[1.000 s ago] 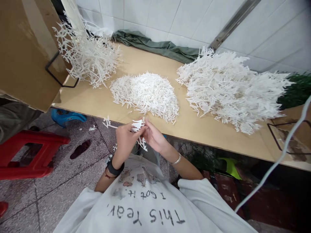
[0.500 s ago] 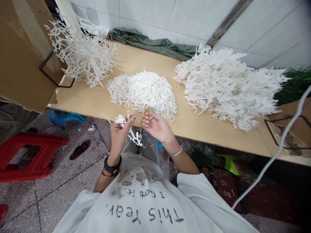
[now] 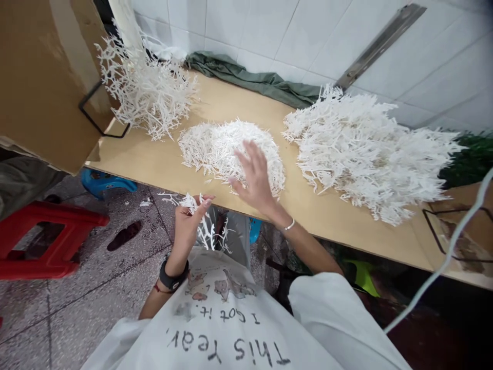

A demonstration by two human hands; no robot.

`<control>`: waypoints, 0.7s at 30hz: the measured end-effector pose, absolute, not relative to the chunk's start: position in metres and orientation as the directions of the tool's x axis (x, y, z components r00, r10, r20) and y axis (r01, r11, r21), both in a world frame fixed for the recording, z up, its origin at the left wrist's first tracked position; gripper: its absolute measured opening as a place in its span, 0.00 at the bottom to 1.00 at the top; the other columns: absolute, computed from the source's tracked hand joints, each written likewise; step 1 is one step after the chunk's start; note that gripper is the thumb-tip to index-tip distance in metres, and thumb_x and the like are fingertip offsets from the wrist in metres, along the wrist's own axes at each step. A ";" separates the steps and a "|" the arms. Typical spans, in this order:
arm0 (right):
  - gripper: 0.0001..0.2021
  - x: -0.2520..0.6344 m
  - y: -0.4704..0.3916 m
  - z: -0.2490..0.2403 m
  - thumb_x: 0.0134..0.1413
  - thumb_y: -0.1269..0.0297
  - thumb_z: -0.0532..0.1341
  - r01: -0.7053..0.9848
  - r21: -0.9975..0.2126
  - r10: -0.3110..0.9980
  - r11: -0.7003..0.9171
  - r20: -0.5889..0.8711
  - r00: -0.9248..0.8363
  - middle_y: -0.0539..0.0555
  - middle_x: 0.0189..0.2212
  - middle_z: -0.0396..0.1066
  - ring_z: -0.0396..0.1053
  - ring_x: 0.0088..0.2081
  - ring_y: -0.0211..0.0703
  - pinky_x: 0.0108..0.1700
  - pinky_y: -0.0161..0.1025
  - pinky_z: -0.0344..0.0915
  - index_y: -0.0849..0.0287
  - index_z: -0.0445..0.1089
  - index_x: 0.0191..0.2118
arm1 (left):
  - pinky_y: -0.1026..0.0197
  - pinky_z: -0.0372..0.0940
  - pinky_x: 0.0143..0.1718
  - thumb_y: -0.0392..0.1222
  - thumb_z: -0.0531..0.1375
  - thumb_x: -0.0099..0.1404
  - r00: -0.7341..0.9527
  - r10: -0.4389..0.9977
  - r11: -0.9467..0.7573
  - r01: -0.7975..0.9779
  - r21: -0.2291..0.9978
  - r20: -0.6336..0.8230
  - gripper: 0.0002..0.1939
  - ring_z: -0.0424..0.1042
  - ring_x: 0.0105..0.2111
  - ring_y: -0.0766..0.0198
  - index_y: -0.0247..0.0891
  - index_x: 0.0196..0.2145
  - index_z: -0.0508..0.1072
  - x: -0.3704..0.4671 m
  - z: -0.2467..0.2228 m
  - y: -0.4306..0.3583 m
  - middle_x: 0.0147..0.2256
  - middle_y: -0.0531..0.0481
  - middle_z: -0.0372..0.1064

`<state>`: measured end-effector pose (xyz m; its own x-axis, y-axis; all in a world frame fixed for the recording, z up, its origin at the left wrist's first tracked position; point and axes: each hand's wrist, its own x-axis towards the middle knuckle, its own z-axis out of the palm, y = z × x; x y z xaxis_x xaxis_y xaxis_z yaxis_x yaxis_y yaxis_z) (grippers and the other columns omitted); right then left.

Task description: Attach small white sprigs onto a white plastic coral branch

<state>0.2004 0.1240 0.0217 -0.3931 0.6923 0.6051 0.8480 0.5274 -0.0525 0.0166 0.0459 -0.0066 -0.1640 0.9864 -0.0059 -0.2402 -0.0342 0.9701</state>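
My left hand [image 3: 188, 218] is closed around a bunch of white branching plastic sprigs [image 3: 208, 234] just off the table's front edge. The sprigs stick out on both sides of its fingers. My right hand [image 3: 254, 180] is spread open above the front of the middle heap of small white pieces [image 3: 227, 146]; nothing shows in its fingers. Whether its fingertips touch the heap I cannot tell. A looser pile of longer white branched sprigs [image 3: 154, 95] lies at the left, and a large pile of white sprigs [image 3: 373, 154] covers the right part of the table.
The tan table [image 3: 134, 159] runs along a tiled wall, with a green cloth [image 3: 250, 79] at its back. A cardboard box [image 3: 46, 77] stands at the left. A pale cable [image 3: 442, 262] hangs at the right. On the floor are a red stool [image 3: 57, 236] and a slipper [image 3: 125, 235].
My right hand has moved away from the left hand, forward over the middle heap, and its fingers have spread. My left hand keeps the sprigs and is slightly lower in view.
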 end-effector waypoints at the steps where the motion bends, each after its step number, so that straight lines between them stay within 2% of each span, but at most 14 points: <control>1: 0.31 0.195 0.115 0.018 0.61 0.46 0.47 0.811 0.015 0.674 0.585 0.547 -0.496 0.61 0.65 0.41 0.32 0.67 0.51 0.65 0.57 0.36 0.59 0.49 0.63 | 0.64 0.61 0.27 0.51 0.66 0.51 -0.136 0.991 -0.034 -0.235 0.971 0.002 0.16 0.69 0.26 0.64 0.34 0.32 0.78 0.016 -0.008 0.046 0.23 0.49 0.71; 3: 0.32 0.185 0.109 0.011 0.61 0.45 0.47 0.739 0.120 0.645 0.662 0.411 -0.644 0.60 0.66 0.38 0.30 0.68 0.50 0.65 0.58 0.33 0.57 0.47 0.65 | 0.65 0.60 0.27 0.51 0.65 0.52 -0.096 0.995 -0.043 -0.222 0.974 0.022 0.17 0.67 0.25 0.66 0.34 0.34 0.77 0.015 -0.011 0.046 0.25 0.50 0.71; 5: 0.32 0.179 0.121 0.007 0.61 0.44 0.45 0.714 0.165 0.639 0.680 0.345 -0.688 0.60 0.67 0.36 0.29 0.68 0.50 0.65 0.57 0.31 0.55 0.45 0.65 | 0.66 0.58 0.25 0.50 0.65 0.53 -0.054 0.997 -0.060 -0.209 0.976 0.050 0.18 0.62 0.22 0.70 0.36 0.39 0.75 0.015 -0.013 0.045 0.25 0.53 0.68; 9: 0.34 0.171 0.162 0.004 0.60 0.42 0.45 0.734 0.158 0.647 0.660 0.375 -0.663 0.61 0.67 0.35 0.30 0.68 0.52 0.65 0.58 0.29 0.58 0.45 0.66 | 0.68 0.54 0.23 0.50 0.65 0.54 0.070 0.995 -0.057 -0.247 0.967 0.077 0.26 0.56 0.20 0.72 0.38 0.48 0.67 0.017 -0.013 0.044 0.22 0.58 0.60; 11: 0.34 0.168 0.174 0.003 0.61 0.44 0.46 0.752 0.117 0.659 0.649 0.409 -0.632 0.62 0.66 0.38 0.31 0.67 0.53 0.65 0.59 0.28 0.61 0.47 0.65 | 0.67 0.55 0.22 0.55 0.63 0.56 0.153 0.986 -0.015 -0.332 0.943 0.070 0.29 0.56 0.20 0.71 0.37 0.50 0.64 0.017 -0.010 0.044 0.22 0.58 0.58; 14: 0.31 0.166 0.169 0.006 0.62 0.46 0.46 0.747 0.006 0.659 0.665 0.468 -0.590 0.62 0.65 0.43 0.33 0.67 0.54 0.64 0.59 0.29 0.62 0.52 0.63 | 0.67 0.54 0.19 0.66 0.56 0.56 0.208 0.977 0.064 -0.477 0.876 0.042 0.34 0.53 0.17 0.72 0.36 0.49 0.63 0.017 -0.005 0.046 0.22 0.56 0.58; 16: 0.27 0.167 0.151 0.012 0.62 0.48 0.47 0.701 -0.130 0.647 0.701 0.529 -0.549 0.63 0.62 0.51 0.42 0.65 0.53 0.64 0.57 0.38 0.63 0.58 0.58 | 0.67 0.51 0.17 0.72 0.52 0.54 0.186 0.982 0.079 -0.528 0.846 0.024 0.38 0.50 0.15 0.73 0.36 0.48 0.64 0.016 -0.003 0.047 0.23 0.55 0.59; 17: 0.24 0.168 0.140 0.015 0.63 0.49 0.46 0.661 -0.224 0.651 0.716 0.556 -0.517 0.63 0.58 0.58 0.50 0.62 0.51 0.62 0.54 0.45 0.63 0.61 0.54 | 0.67 0.50 0.16 0.74 0.51 0.53 0.170 0.985 0.073 -0.537 0.840 0.024 0.39 0.49 0.15 0.74 0.36 0.48 0.64 0.015 -0.003 0.047 0.23 0.55 0.60; 19: 0.21 0.167 0.114 0.022 0.65 0.51 0.43 0.532 -0.417 0.666 0.737 0.578 -0.471 0.59 0.41 0.70 0.66 0.45 0.44 0.51 0.46 0.58 0.61 0.66 0.43 | 0.67 0.48 0.14 0.76 0.48 0.52 0.157 0.987 0.059 -0.539 0.840 0.031 0.42 0.49 0.14 0.75 0.37 0.49 0.64 0.015 -0.004 0.047 0.26 0.53 0.63; 21: 0.22 0.165 0.089 0.027 0.64 0.49 0.44 0.404 -0.545 0.676 0.734 0.536 -0.505 0.52 0.26 0.68 0.64 0.29 0.37 0.41 0.41 0.60 0.60 0.65 0.33 | 0.66 0.52 0.15 0.74 0.46 0.55 0.134 0.990 0.036 -0.502 0.864 0.037 0.41 0.54 0.15 0.74 0.40 0.53 0.61 0.016 -0.008 0.046 0.32 0.50 0.66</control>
